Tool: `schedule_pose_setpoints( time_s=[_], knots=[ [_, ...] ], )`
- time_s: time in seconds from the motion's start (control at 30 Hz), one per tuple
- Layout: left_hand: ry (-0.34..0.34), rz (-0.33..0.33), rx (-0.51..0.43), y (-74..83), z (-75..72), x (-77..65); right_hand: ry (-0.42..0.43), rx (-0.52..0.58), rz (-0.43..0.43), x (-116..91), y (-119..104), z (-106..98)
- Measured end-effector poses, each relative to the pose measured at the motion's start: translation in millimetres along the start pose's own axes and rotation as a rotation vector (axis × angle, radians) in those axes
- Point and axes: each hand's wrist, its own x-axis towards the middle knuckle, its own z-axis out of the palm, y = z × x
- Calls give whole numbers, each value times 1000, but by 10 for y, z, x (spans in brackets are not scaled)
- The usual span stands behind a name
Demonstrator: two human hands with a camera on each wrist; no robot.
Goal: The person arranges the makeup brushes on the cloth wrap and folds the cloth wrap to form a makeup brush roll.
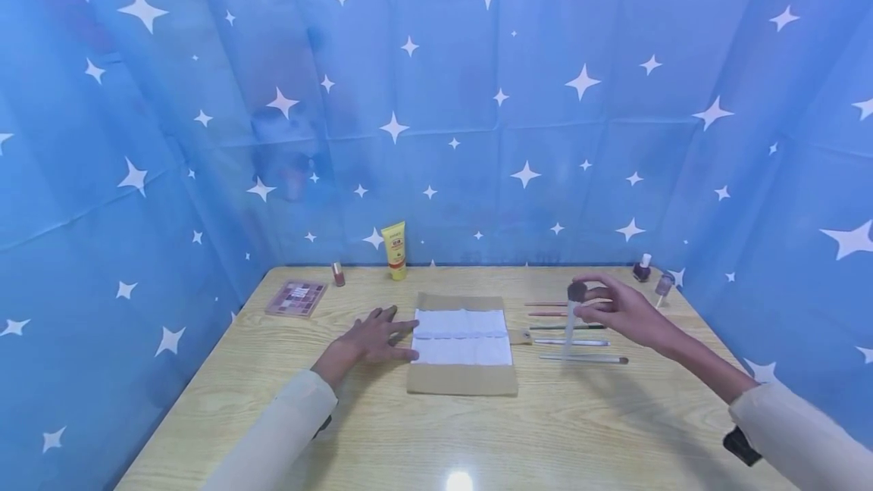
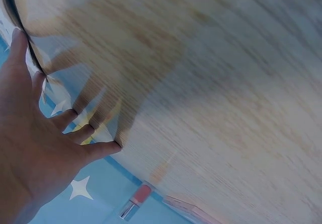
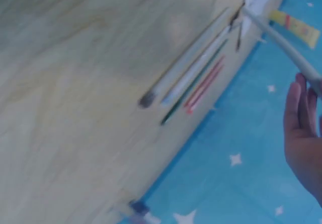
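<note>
A beige fabric roll (image 1: pixel 462 380) with a white lining lies unfolded in mid-table, a short strap (image 1: pixel 520 337) at its right side. Spread fingers of my left hand (image 1: pixel 373 336) rest at the roll's left edge; the left wrist view also shows this hand (image 2: pixel 45 143) with its fingers apart. My right hand (image 1: pixel 624 313) pinches a makeup brush (image 1: pixel 569 332) near its dark bristles, handle hanging down, above several brushes (image 1: pixel 580 359) laid side by side. In the right wrist view the held brush's pale handle (image 3: pixel 284 43) slants past the row.
Toward the back left are an eyeshadow palette (image 1: pixel 296 298), a small red cosmetic tube (image 1: pixel 338 274) and an upright yellow tube (image 1: pixel 395 250). Two small bottles, one dark (image 1: pixel 642 270) and one greyish (image 1: pixel 664 288), stand at the back right. Starry blue curtain (image 1: pixel 436 97) surrounds the table.
</note>
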Motion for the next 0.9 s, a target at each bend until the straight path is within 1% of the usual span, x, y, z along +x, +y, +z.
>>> schedule_pose_setpoints(
  time_s=[0.13, 0.27, 0.37, 0.5, 0.73, 0.9],
  knots=[
    [-1, 1, -11, 1, 9, -18, 30, 78, -13, 173, -49, 124],
    [-1, -4, -11, 2, 13, -17, 52, 97, -25, 329, -94, 233],
    [-2, -9, -10, 6, 7, -16, 64, 91, -26, 437, -126, 307],
    [-6, -10, -11, 15, -1, -10, 74, 50, -28, 562, -143, 407],
    [-5, -10, -24, 14, 8, -11, 58, 26, -56, 761, -144, 589],
    [4, -11, -41, -3, 26, 2, 56, 18, -55, 921, -135, 718]
  ],
)
